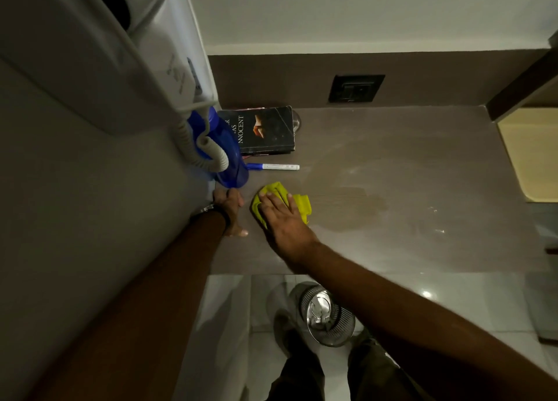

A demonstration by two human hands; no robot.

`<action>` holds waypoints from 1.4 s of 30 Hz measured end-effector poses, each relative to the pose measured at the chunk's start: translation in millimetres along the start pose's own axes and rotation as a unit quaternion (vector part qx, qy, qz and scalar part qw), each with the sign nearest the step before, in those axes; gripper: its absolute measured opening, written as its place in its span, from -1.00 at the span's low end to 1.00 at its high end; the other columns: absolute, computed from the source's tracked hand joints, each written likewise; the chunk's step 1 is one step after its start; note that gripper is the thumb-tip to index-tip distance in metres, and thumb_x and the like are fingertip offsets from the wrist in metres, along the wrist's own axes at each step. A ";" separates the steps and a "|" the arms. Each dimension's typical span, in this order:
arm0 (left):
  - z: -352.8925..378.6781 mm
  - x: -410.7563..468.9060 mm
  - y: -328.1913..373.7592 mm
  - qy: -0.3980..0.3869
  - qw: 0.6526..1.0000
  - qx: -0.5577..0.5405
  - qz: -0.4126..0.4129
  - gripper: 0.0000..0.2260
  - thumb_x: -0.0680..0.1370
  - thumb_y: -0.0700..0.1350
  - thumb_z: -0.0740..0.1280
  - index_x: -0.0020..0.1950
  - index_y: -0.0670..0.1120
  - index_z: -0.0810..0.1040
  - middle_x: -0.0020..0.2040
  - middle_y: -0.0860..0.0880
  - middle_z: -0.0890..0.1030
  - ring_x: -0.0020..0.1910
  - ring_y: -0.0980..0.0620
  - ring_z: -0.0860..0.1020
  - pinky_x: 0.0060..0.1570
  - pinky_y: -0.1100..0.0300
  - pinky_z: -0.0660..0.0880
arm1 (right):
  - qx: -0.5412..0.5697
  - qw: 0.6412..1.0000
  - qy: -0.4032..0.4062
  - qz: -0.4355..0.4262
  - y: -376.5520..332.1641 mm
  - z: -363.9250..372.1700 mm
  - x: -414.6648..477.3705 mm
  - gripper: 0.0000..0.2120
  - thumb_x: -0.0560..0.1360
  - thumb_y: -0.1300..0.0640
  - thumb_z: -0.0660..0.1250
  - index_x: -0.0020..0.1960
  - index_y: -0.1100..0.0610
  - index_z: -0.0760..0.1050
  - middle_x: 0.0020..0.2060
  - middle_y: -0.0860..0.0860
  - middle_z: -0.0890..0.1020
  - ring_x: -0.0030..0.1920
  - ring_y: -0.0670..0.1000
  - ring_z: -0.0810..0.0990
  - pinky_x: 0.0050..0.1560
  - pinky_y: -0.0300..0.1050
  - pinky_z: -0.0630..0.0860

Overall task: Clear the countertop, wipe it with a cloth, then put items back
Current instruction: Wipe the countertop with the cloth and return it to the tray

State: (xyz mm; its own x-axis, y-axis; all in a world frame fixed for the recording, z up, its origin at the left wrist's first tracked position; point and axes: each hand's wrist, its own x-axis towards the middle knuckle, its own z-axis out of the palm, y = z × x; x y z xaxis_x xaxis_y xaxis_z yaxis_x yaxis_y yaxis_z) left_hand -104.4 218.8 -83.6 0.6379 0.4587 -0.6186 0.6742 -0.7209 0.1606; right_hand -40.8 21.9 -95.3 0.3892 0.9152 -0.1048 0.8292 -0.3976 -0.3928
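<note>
A yellow cloth [303, 205] lies bunched on the brown countertop [407, 189], and my right hand [279, 216] presses flat on top of it with fingers spread. My left hand [229, 207] rests on the counter by the left wall, fingers curled, holding nothing. Behind the hands stand a blue bottle [228, 156], a white marker with a blue cap [273, 167] and a black book [265, 130] in the back left corner. A damp streak [353, 210] shows to the right of the cloth.
A white wall-mounted hair dryer [126, 53] with a coiled cord [208, 150] hangs over the bottle. A black socket plate [356, 88] sits on the back wall. A glass [296, 120] peeks from behind the book. A metal bin [326, 313] stands on the floor below.
</note>
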 end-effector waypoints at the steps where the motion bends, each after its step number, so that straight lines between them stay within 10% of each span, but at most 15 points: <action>1: -0.1 -0.5 0.1 0.001 1.000 -0.004 0.003 -0.33 0.21 0.06 0.65 0.13 0.05 0.30 0.27 -0.08 0.23 -0.02 -0.04 0.41 0.00 0.09 0.39 | 0.005 1.000 -0.006 -0.020 1.8 0.6 -2.8 -0.38 0.55 0.17 0.35 0.60 0.18 0.35 0.67 0.12 0.26 0.71 0.14 0.14 0.66 0.33 0.03; 5: -1.9 -0.4 0.7 -0.003 0.999 -0.038 0.007 -0.34 0.23 0.01 0.65 0.15 0.02 0.32 0.28 -0.07 0.22 -0.07 0.03 0.39 -0.05 0.15 0.36 | 0.066 0.976 -0.070 -0.195 31.1 -0.2 -44.4 -0.51 0.37 0.34 0.42 0.29 0.16 0.64 0.58 0.06 0.45 0.67 0.11 0.28 0.71 0.22 -0.03; 10: -1.2 -1.0 0.5 -0.010 0.999 -0.033 -0.001 -0.36 0.23 0.00 0.64 0.13 0.07 0.31 0.31 -0.07 0.21 0.05 -0.05 0.41 0.07 0.00 0.46 | 0.077 0.962 -0.057 -0.256 85.7 -6.2 -101.2 -0.76 0.63 0.23 0.32 0.22 0.12 0.69 0.53 0.02 0.52 0.63 0.04 0.35 0.70 0.16 0.09; 15: -3.0 -3.8 1.0 -0.009 0.999 -0.034 0.001 -0.34 0.21 0.02 0.65 0.14 0.07 0.32 0.30 -0.06 0.21 0.05 -0.04 0.42 0.01 0.04 0.45 | -0.136 0.989 -0.035 -0.037 92.6 -15.1 -121.6 -0.50 0.56 -0.05 0.34 0.49 -0.06 0.47 0.59 0.10 0.41 0.53 0.20 0.44 0.23 0.12 0.42; 21: -6.5 -6.6 2.6 -0.014 1.000 -0.019 0.001 -0.32 0.21 0.05 0.64 0.16 0.07 0.32 0.32 -0.07 0.21 0.09 -0.06 0.41 0.14 -0.05 0.50 | -0.091 0.971 -0.022 0.221 15.5 13.1 -102.1 -0.38 0.47 -0.13 0.35 0.51 -0.04 0.42 0.51 0.18 0.40 0.20 0.27 0.46 0.08 0.13 0.38; 30: -6.3 -5.3 8.0 -0.025 0.999 0.018 -0.021 -0.31 0.22 0.08 0.63 0.21 0.07 0.33 0.39 -0.11 0.20 0.29 -0.13 0.41 0.25 -0.10 0.45 | -0.146 0.961 -0.120 -0.203 104.1 -16.4 -130.4 -0.49 0.59 -0.02 0.28 0.55 -0.15 0.44 0.63 -0.02 0.37 0.50 0.16 0.48 0.38 0.12 0.40; 35: -3.0 -2.2 6.9 -0.016 0.999 0.030 -0.016 -0.31 0.21 0.09 0.64 0.18 0.08 0.33 0.39 -0.12 0.21 0.28 -0.14 0.42 0.23 -0.09 0.45 | -0.194 0.969 -0.108 0.106 209.9 -87.8 -152.5 -0.43 0.57 -0.05 0.24 0.58 -0.05 0.44 0.62 0.17 0.37 0.43 0.35 0.48 0.30 0.19 0.50; 39: -4.8 -3.2 5.7 -0.015 1.000 0.024 -0.011 -0.31 0.22 0.09 0.64 0.19 0.06 0.32 0.36 -0.12 0.23 0.24 -0.12 0.43 0.19 -0.05 0.46 | -0.161 0.888 -0.035 0.429 266.3 -119.4 -198.1 -0.32 0.56 -0.12 0.16 0.63 0.09 0.34 0.52 0.35 0.38 0.42 0.46 0.39 0.36 0.32 0.43; 42: -5.3 -3.2 7.1 -0.014 1.000 0.017 -0.011 -0.33 0.23 0.07 0.64 0.18 0.06 0.32 0.34 -0.11 0.23 0.18 -0.10 0.43 0.15 -0.03 0.46 | -0.139 0.844 0.043 0.515 246.0 -95.4 -231.9 -0.31 0.53 -0.12 0.10 0.57 0.20 0.38 0.31 0.47 0.42 0.26 0.49 0.44 0.31 0.36 0.44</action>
State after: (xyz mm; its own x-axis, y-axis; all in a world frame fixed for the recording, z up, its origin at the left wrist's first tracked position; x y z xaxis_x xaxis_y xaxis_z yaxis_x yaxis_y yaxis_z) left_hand -99.6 215.0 -76.5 0.6125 0.4594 -0.6433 0.6743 -0.7284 0.1217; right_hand 111.2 -294.4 -80.5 0.9797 0.0699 -0.1877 0.0894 -0.9912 0.0977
